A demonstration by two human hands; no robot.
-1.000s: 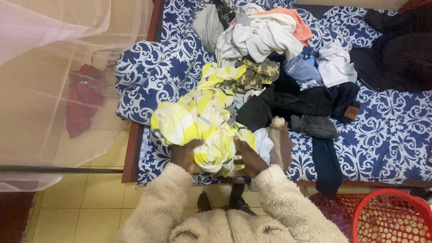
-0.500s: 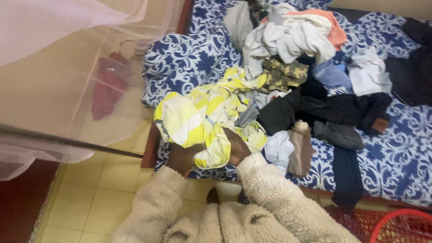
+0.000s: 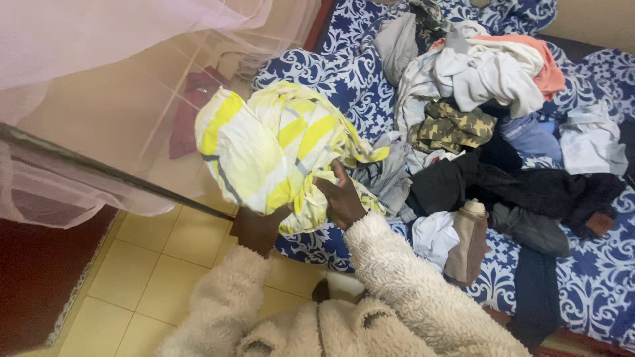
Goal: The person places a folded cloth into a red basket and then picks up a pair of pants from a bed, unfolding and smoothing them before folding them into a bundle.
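A yellow, white and grey striped cloth point(image 3: 271, 142) is bunched up and lifted above the bed's near left corner. My left hand point(image 3: 259, 228) grips it from below, mostly hidden under the fabric. My right hand point(image 3: 341, 197) holds its right side, fingers pressed into the folds. Both arms wear a fluffy cream jacket point(image 3: 370, 297). A pile of mixed clothes point(image 3: 476, 106) lies on the blue and white patterned bedsheet point(image 3: 331, 73) just right of the cloth.
A pink mosquito net point(image 3: 99, 39) hangs at the left over a dark rod point(image 3: 112, 175). A maroon garment point(image 3: 192, 106) lies on the yellow tiled floor point(image 3: 132, 284) behind the net. Black clothes point(image 3: 529, 185) and a beige sock point(image 3: 466, 238) lie near the bed's edge.
Both hands have raised the striped cloth up and to the left, off the bed. The view has swung left, and the red basket has left the picture.
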